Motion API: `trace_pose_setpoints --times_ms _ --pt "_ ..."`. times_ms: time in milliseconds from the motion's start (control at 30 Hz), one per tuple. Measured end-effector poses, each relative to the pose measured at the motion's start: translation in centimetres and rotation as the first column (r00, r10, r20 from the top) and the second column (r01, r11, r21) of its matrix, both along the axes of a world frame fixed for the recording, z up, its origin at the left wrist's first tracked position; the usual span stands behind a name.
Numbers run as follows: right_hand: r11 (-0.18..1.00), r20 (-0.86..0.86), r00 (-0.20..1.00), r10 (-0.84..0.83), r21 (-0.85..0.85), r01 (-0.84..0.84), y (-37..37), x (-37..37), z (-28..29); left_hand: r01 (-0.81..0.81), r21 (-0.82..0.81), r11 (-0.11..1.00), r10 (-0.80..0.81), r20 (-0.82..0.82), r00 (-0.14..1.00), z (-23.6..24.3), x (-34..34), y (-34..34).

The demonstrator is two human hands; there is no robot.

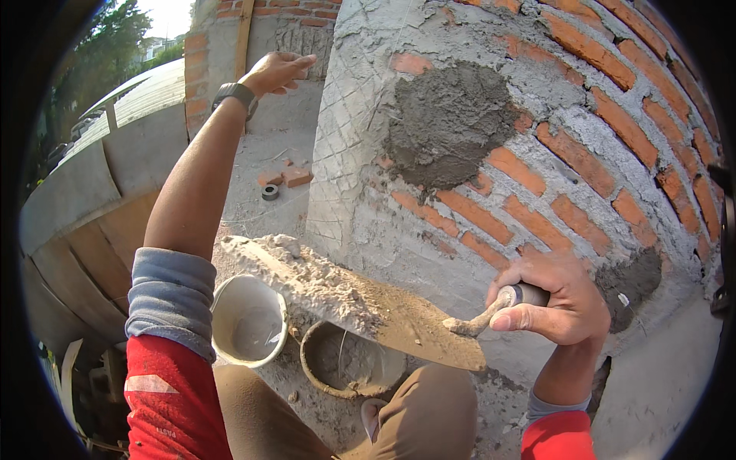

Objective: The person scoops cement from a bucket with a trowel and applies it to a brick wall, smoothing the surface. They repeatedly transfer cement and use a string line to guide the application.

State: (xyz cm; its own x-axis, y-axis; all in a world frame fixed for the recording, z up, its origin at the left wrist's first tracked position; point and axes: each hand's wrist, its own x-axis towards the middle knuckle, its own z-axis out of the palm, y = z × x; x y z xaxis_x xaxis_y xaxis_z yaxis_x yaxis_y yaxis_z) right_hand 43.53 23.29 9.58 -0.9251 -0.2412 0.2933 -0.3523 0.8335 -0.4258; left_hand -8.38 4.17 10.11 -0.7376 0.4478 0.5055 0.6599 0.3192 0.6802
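My right hand (556, 295) is wrapped round the handle of a trowel (414, 318). Its long, dirt-coated blade points left above my knees, with a lumpy heap of pale mortar (307, 280) along its far half. My left hand (277, 74) reaches out at the upper left, fingers stretched, apart from the trowel and beside the corner of a brick wall (529, 169). A large dark patch of wet mortar (452, 123) sticks to that wall, and a smaller dark patch (630, 287) lies low on it behind my right hand.
Below the blade stand a white bucket (285, 326) and a round mortar-stained tub (307, 360). Broken bricks (297, 178) and a dark roll of tape (270, 192) lie on the ground past the wall's corner. Corrugated sheeting (146, 103) and boards (92, 261) border the left.
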Motion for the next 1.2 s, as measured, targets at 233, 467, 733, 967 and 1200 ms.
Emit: trace_pose_setpoints --times_ms 233,467,733,967,1200 --pt "0.609 0.135 0.638 -0.758 -0.204 0.766 5.0 -6.2 -2.6 -0.266 -0.144 0.953 0.267 -0.011 0.964 -4.8 -0.1 -21.5" --pt "0.548 0.038 0.561 -0.827 -0.169 0.819 10.2 5.9 -3.4 -0.317 -0.199 0.927 0.368 0.339 0.866 -13.9 -0.6 -38.7" --pt "0.77 0.087 0.853 -0.514 0.485 0.415 -0.2 -7.5 -9.8 0.152 -0.749 0.645 0.322 0.447 0.835 -32.6 3.8 -24.7" --pt "0.734 0.164 0.965 -0.204 0.678 0.04 -7.7 -15.6 -18.8 -0.135 -0.002 0.991 0.103 0.662 0.743 -46.0 14.6 -26.7" --pt "0.596 0.234 0.971 -0.042 0.786 -0.163 -15.6 -22.1 -25.2 -0.287 0.264 0.921 0.023 0.698 0.716 -44.3 19.7 -21.5"
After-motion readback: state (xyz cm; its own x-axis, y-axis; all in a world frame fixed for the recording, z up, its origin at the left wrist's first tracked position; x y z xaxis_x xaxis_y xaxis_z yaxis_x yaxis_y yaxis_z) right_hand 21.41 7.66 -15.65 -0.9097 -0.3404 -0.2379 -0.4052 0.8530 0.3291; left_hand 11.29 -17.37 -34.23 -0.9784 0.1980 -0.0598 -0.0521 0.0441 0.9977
